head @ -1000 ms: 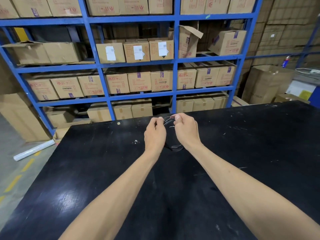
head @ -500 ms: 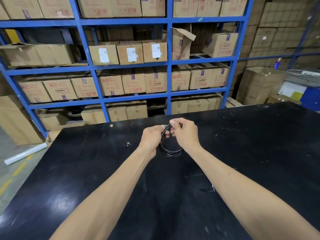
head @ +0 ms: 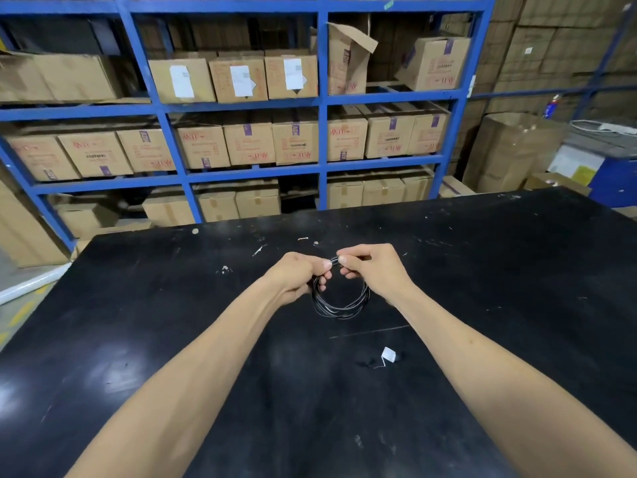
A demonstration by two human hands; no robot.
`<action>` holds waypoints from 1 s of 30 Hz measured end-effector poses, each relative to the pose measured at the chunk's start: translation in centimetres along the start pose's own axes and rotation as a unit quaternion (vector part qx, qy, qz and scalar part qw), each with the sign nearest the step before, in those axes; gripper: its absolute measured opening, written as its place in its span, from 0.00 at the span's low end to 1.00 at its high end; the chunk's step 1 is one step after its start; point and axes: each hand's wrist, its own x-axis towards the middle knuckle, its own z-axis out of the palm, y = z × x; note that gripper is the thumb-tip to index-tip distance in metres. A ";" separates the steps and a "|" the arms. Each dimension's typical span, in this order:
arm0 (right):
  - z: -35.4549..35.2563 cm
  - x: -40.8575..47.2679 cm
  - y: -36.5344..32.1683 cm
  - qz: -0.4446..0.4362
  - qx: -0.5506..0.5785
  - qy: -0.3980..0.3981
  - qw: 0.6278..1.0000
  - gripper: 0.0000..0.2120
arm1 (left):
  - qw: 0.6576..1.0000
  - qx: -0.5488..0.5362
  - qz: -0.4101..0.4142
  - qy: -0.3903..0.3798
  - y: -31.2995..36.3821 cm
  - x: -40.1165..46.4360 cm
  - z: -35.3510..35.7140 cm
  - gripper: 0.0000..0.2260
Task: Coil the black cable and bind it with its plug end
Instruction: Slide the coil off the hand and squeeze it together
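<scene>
Both hands, left hand and right hand, pinch the top of the thin black coiled cable above the black table; the left should probably clamp the loops while the right winds the end snugly.

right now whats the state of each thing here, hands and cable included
black cable: coiled into a loop, top pinched by both hands
left hand: closed on the coil
right hand: closed on the coil's top
white tag: lying loose on the black table
open carton: flap up
</scene>
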 end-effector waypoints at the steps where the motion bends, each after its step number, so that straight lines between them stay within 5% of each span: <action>1: -0.7 0.1 0.7 0.005 -0.005 -0.008 1.000 0.05 | 1.000 0.004 -0.016 -0.012 -0.2 0.4 0.4 0.06; 5: -2.6 0.7 3.6 0.022 -0.035 -0.020 0.999 0.08 | 0.991 0.125 -0.030 -0.030 -1.1 1.6 2.8 0.09; 9: -4.0 1.6 6.4 0.023 -0.045 -0.024 0.998 0.12 | 0.991 0.104 -0.066 -0.060 -2.1 3.1 4.9 0.11; 17: -4.7 2.7 11.8 0.081 -0.084 -0.068 0.991 0.06 | 0.990 0.100 -0.095 0.040 -7.6 7.3 7.7 0.09; 21: -4.9 2.9 14.8 0.141 -0.128 -0.031 0.981 0.11 | 0.979 0.157 -0.105 0.079 -10.3 9.8 7.5 0.11; 30: -5.0 1.2 23.1 0.370 -0.362 -0.140 0.844 0.11 | 0.966 0.171 -0.142 0.132 -15.7 13.5 5.3 0.14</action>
